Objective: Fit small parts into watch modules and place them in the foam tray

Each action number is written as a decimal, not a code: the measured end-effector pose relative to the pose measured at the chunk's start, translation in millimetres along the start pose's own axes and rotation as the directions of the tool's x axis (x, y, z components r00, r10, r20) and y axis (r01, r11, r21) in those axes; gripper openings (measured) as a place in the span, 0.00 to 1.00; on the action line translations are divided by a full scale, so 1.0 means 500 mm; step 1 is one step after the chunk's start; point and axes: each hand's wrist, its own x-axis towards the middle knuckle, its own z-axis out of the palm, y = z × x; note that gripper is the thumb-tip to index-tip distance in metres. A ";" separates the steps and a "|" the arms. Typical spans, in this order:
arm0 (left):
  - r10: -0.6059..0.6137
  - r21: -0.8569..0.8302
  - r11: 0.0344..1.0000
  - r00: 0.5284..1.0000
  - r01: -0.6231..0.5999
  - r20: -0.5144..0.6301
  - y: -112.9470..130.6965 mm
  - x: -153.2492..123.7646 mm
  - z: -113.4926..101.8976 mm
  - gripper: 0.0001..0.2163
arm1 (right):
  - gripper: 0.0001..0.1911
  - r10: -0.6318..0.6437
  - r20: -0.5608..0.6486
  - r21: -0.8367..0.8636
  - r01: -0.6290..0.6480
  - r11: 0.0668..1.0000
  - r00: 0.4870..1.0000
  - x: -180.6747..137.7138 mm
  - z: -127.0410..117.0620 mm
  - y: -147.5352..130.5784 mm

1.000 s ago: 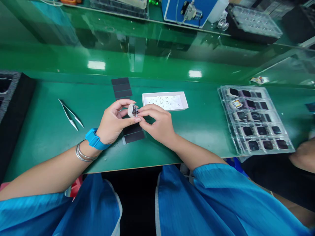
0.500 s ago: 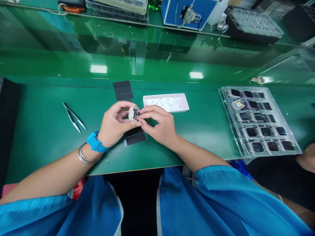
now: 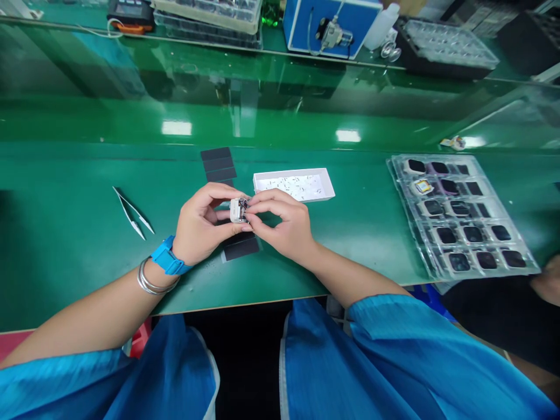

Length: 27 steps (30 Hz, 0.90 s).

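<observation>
My left hand [image 3: 202,220] grips a small pale smartwatch case [image 3: 237,210] between thumb and fingers, its inner parts showing on the right side. Against that side, the fingertips of my right hand [image 3: 282,220] are pinched together; whatever they may hold is too small to make out. Under the hands lies a dark segmented strip [image 3: 240,249], partly hidden by them. Just beyond my right hand stands a shallow white box [image 3: 329,185] with many tiny parts in it. White-tipped tweezers [image 3: 132,213] lie on the green bench to the left.
A clear plastic tray [image 3: 411,233] of watch cases and dark screens lies at the right, near another person's arm [image 3: 549,280]. A small loose part [image 3: 457,143] sits behind it. The back shelf carries a blue box [image 3: 301,29], a bottle [image 3: 382,26] and stacked trays [image 3: 210,26].
The watch case has turned slightly in my left hand, and its pale outer face shows more. My left fingers have shifted around it. My right fingertips stay at its open side.
</observation>
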 end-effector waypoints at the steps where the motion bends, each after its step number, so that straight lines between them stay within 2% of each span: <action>1: 0.002 0.009 1.000 1.000 -0.002 0.009 -0.001 0.000 -0.002 0.25 | 0.04 0.005 0.004 0.008 -0.005 1.000 1.000 0.001 -0.001 0.000; 4: 0.016 0.048 0.999 0.998 -0.019 0.058 -0.006 0.001 -0.008 0.25 | 0.04 0.033 0.025 0.015 -0.034 0.999 0.999 0.002 -0.002 0.003; 7: 0.083 0.142 0.985 0.990 -0.099 0.114 -0.005 0.003 -0.013 0.22 | 0.03 0.059 0.048 -0.006 -0.059 0.998 0.997 0.002 -0.003 0.007; 10: 0.158 0.278 0.939 0.972 -0.203 0.175 0.001 0.005 -0.013 0.16 | 0.04 0.069 0.069 -0.024 -0.067 0.997 0.995 -0.001 0.000 0.011; 13: 0.172 0.394 0.882 0.956 -0.256 0.236 0.006 0.006 -0.012 0.10 | 0.04 0.111 0.091 -0.066 -0.105 0.992 0.990 -0.004 0.003 0.013; 17: 0.183 0.475 0.828 0.944 -0.298 0.273 0.004 0.005 -0.009 0.11 | 0.04 0.171 0.114 -0.118 -0.158 0.980 0.979 -0.005 0.007 0.013; 24: 0.143 0.452 0.859 0.961 -0.240 0.238 0.001 0.002 -0.005 0.10 | 0.04 0.236 0.146 -0.113 -0.221 0.969 0.961 0.000 0.006 0.014; 27: 0.118 0.384 0.903 0.970 -0.195 0.214 0.000 0.001 -0.004 0.10 | 0.04 0.235 0.140 -0.079 -0.225 0.971 0.962 0.001 0.004 0.014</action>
